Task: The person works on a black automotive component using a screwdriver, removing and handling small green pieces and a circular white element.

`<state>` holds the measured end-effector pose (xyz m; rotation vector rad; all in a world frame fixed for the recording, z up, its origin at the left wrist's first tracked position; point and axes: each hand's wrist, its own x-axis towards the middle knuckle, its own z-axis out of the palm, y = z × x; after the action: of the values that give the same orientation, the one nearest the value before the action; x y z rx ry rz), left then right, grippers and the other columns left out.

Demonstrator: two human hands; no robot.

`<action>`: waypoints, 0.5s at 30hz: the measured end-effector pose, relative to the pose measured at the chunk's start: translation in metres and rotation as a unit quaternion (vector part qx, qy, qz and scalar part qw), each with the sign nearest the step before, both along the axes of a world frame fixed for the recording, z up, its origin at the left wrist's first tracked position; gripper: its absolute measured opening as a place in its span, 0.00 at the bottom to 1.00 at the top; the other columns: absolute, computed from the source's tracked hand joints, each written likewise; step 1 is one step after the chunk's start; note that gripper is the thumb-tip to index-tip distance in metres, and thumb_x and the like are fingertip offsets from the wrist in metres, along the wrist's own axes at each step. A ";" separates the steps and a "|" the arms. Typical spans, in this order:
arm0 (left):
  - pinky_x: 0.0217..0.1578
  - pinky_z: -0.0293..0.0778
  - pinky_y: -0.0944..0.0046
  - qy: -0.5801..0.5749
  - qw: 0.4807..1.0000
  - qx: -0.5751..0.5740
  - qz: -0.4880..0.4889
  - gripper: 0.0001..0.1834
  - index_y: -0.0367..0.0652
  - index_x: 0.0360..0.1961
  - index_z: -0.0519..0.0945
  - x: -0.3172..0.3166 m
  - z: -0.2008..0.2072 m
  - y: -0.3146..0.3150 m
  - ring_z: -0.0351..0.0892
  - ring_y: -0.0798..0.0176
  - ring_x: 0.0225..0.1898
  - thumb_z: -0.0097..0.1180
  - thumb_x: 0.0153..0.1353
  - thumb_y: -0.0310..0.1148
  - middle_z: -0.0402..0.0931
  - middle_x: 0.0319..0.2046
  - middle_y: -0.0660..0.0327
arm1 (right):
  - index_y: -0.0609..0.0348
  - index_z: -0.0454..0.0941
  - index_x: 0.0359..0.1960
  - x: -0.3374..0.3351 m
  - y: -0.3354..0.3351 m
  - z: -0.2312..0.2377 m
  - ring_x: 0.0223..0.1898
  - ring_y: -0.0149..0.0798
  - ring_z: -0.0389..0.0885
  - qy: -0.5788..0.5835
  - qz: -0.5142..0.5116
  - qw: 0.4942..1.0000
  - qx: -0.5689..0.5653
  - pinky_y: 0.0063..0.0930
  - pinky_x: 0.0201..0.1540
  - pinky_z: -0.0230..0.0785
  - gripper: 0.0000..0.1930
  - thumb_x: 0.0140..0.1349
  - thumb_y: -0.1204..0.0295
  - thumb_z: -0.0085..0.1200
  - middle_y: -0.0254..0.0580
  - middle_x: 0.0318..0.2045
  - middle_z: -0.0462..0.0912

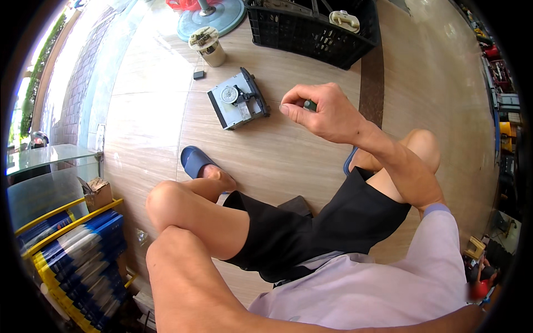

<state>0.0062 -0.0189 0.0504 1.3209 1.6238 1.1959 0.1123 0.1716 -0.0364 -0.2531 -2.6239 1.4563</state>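
Observation:
My right hand (327,114) hovers over the floor with its fingers closed. A short dark green handle (310,105) pokes out between them; the rest of what it belongs to is hidden, so its kind does not show. Nearest to that hand, to its left, lies an opened disc player unit (239,100). It is a metal box with a round disc clamp on top and black ends. My left arm (183,272) is bent, its elbow by my left knee, and my left hand is out of view.
Beyond the player stands a pale fuel pump module (212,54) with a small black connector (199,75). Farther off are a black crate (311,39) of parts and a round pale-blue base (227,19). A yellow rack (72,222) with blue packages stands left; cluttered shelving (502,105) lines the right.

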 end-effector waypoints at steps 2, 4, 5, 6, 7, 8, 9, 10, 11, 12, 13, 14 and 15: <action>0.53 0.72 0.57 0.002 1.000 -0.001 -0.002 0.32 0.39 0.52 0.81 0.000 -0.001 0.001 0.80 0.55 0.49 0.67 0.53 0.53 0.81 0.49 0.52 | 0.63 0.83 0.37 0.000 -0.001 -0.002 0.29 0.29 0.81 -0.001 -0.001 1.000 0.000 0.26 0.32 0.72 0.08 0.64 0.69 0.60 0.40 0.27 0.85; 0.53 0.72 0.58 0.005 1.000 0.000 -0.005 0.33 0.38 0.52 0.81 0.000 -0.004 0.004 0.81 0.55 0.49 0.67 0.53 0.53 0.81 0.48 0.51 | 0.63 0.83 0.37 0.000 0.000 -0.002 0.29 0.29 0.81 -0.004 0.003 1.000 0.004 0.25 0.32 0.72 0.09 0.64 0.69 0.60 0.40 0.27 0.85; 0.53 0.73 0.58 0.004 1.000 0.000 -0.008 0.33 0.38 0.52 0.81 0.000 -0.006 0.005 0.81 0.55 0.49 0.68 0.53 0.53 0.81 0.48 0.51 | 0.63 0.83 0.37 0.002 0.000 -0.003 0.29 0.29 0.81 -0.008 -0.002 1.000 0.003 0.25 0.32 0.72 0.09 0.64 0.69 0.60 0.40 0.27 0.85; 0.52 0.73 0.58 0.010 1.000 0.000 -0.006 0.33 0.38 0.52 0.81 0.001 -0.003 0.004 0.81 0.55 0.49 0.68 0.52 0.53 0.81 0.48 0.51 | 0.63 0.83 0.37 0.000 -0.001 0.000 0.29 0.29 0.81 -0.007 -0.004 1.000 0.004 0.25 0.32 0.72 0.09 0.65 0.69 0.60 0.40 0.27 0.85; 0.52 0.73 0.58 0.014 1.000 0.001 -0.005 0.33 0.37 0.52 0.81 0.001 -0.001 0.002 0.81 0.55 0.49 0.68 0.52 0.53 0.82 0.48 0.51 | 0.63 0.83 0.37 -0.002 -0.002 0.000 0.29 0.29 0.81 -0.006 0.001 1.000 0.007 0.25 0.32 0.72 0.09 0.65 0.69 0.60 0.40 0.27 0.85; 0.52 0.73 0.58 0.020 1.000 0.001 -0.003 0.34 0.37 0.52 0.81 0.001 0.001 0.001 0.81 0.54 0.48 0.68 0.52 0.53 0.82 0.48 0.51 | 0.63 0.83 0.37 -0.003 -0.004 -0.001 0.29 0.29 0.80 0.010 0.002 1.000 0.010 0.25 0.32 0.72 0.09 0.65 0.68 0.60 0.40 0.27 0.85; 0.52 0.73 0.58 0.021 1.000 0.000 -0.004 0.34 0.37 0.52 0.81 0.001 0.000 0.002 0.82 0.54 0.48 0.69 0.52 0.53 0.82 0.48 0.50 | 0.64 0.83 0.37 -0.003 -0.003 -0.002 0.29 0.28 0.80 0.023 0.000 1.000 0.013 0.25 0.32 0.71 0.09 0.65 0.68 0.60 0.39 0.27 0.85; 0.52 0.74 0.58 0.023 1.000 0.000 -0.005 0.34 0.37 0.51 0.81 0.001 0.000 0.001 0.82 0.54 0.48 0.69 0.51 0.53 0.82 0.48 0.50 | 0.64 0.83 0.37 -0.003 -0.003 0.000 0.29 0.28 0.80 0.019 0.005 1.000 0.015 0.25 0.32 0.71 0.09 0.65 0.68 0.60 0.39 0.27 0.85; 0.51 0.74 0.58 0.025 1.000 0.001 -0.003 0.35 0.36 0.51 0.81 0.002 -0.002 0.002 0.82 0.54 0.48 0.69 0.51 0.53 0.82 0.48 0.50 | 0.63 0.83 0.37 -0.004 -0.003 0.002 0.29 0.27 0.80 0.006 0.000 1.000 0.018 0.24 0.32 0.71 0.09 0.65 0.68 0.60 0.39 0.27 0.85; 0.51 0.74 0.58 0.028 1.000 0.001 -0.004 0.35 0.36 0.51 0.81 0.002 -0.002 0.003 0.82 0.54 0.48 0.69 0.51 0.53 0.82 0.47 0.50 | 0.63 0.83 0.37 -0.004 -0.002 0.004 0.28 0.26 0.79 -0.005 -0.006 1.000 0.020 0.23 0.32 0.71 0.09 0.65 0.68 0.61 0.38 0.27 0.84; 0.51 0.74 0.58 0.031 1.000 0.002 -0.005 0.35 0.36 0.51 0.81 0.003 -0.002 0.003 0.82 0.54 0.47 0.70 0.51 0.54 0.82 0.47 0.50 | 0.63 0.83 0.37 -0.003 -0.002 0.003 0.28 0.26 0.79 -0.007 -0.002 1.000 0.022 0.23 0.32 0.71 0.09 0.65 0.68 0.61 0.38 0.27 0.84; 0.51 0.75 0.58 0.034 0.999 0.001 -0.005 0.35 0.35 0.51 0.81 0.004 -0.002 0.003 0.82 0.54 0.47 0.70 0.50 0.54 0.82 0.47 0.50 | 0.63 0.83 0.37 -0.003 -0.001 0.000 0.28 0.26 0.79 -0.003 -0.005 1.000 0.012 0.23 0.31 0.70 0.09 0.65 0.68 0.61 0.38 0.26 0.84; 0.51 0.75 0.58 0.036 0.999 0.000 -0.007 0.36 0.35 0.51 0.81 0.006 -0.001 0.002 0.83 0.54 0.47 0.70 0.50 0.54 0.82 0.47 0.49 | 0.63 0.83 0.38 -0.002 -0.001 -0.001 0.28 0.25 0.78 -0.002 -0.010 1.000 0.000 0.22 0.31 0.70 0.09 0.65 0.68 0.61 0.38 0.26 0.84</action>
<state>0.0126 -0.0170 0.0496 1.3884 1.6622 1.1515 0.1108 0.1703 -0.0371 -0.2821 -2.6166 1.4503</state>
